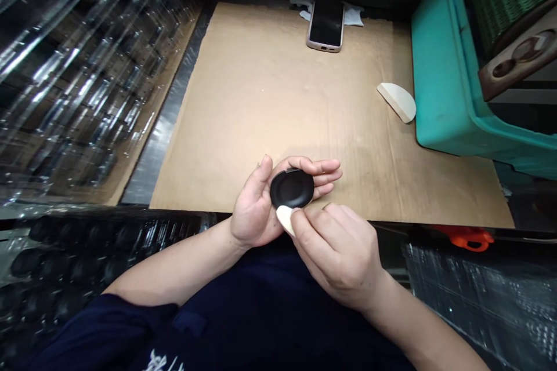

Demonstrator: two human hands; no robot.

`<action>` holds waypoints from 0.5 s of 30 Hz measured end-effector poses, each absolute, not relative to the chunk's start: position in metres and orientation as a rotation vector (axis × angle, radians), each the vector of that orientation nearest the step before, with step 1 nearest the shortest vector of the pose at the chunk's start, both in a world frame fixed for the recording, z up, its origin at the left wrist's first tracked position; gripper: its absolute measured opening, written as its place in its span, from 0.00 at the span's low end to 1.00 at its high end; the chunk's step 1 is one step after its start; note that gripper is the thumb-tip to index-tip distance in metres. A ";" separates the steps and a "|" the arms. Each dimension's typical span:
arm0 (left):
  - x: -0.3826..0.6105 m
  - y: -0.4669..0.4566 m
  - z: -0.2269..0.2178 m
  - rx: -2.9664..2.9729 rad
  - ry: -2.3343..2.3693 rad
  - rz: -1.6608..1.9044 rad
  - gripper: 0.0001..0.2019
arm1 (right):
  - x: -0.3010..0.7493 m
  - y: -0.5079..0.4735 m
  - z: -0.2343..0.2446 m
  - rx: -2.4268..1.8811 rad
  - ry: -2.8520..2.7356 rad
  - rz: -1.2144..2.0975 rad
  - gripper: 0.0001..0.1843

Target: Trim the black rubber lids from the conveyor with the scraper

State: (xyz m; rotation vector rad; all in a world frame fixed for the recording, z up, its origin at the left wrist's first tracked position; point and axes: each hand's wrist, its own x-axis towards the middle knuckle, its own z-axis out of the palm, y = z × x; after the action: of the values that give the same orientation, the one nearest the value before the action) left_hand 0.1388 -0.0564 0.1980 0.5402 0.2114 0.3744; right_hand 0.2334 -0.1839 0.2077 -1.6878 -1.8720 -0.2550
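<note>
Two bare hands meet at the near edge of a flat brown cardboard sheet [270, 104].

1. Left hand [255, 208]: palm turned up, fingers curled loosely round a black round plastic disc [292, 188]. The disc lies across the fingers, with the thumb raised at its left edge. It is held just above the front border of the cardboard sheet and does not rest on it.
2. Right hand [337, 252]: thumb and forefinger pinch a small cream wedge-shaped piece [285, 219]. This piece touches the lower left rim of the disc.

Surroundings:
- A dark smartphone in a pale pink case [326, 23] lies face up at the far edge of the sheet, partly over a crumpled white cloth [354, 14].
- A cream half-moon piece [398, 101] lies on the sheet at the right, just beside a teal plastic crate [439, 87].
- Stacked clear plastic trays [78, 69] fill the left side.
- Black moulded trays [52, 243] sit at the lower left, near the left forearm.
- An orange plastic object [467, 237] shows below the right front corner of the sheet; its kind cannot be told.
</note>
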 end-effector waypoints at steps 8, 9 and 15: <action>0.139 -0.055 0.199 0.514 0.169 0.385 0.28 | 0.239 -0.203 0.208 -1.745 -1.762 0.013 0.06; 0.139 -0.055 0.198 0.512 0.164 0.384 0.29 | 0.239 -0.206 0.208 -1.728 -1.731 0.041 0.07; 0.137 -0.055 0.194 0.494 0.117 0.366 0.36 | 0.243 -0.210 0.210 -1.727 -1.576 -0.046 0.14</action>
State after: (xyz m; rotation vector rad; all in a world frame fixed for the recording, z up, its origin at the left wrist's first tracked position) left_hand 0.1370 -0.0554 0.1935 0.4944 0.1167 0.3658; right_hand 0.2434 -0.2097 0.2096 -1.7272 -1.5757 -0.0456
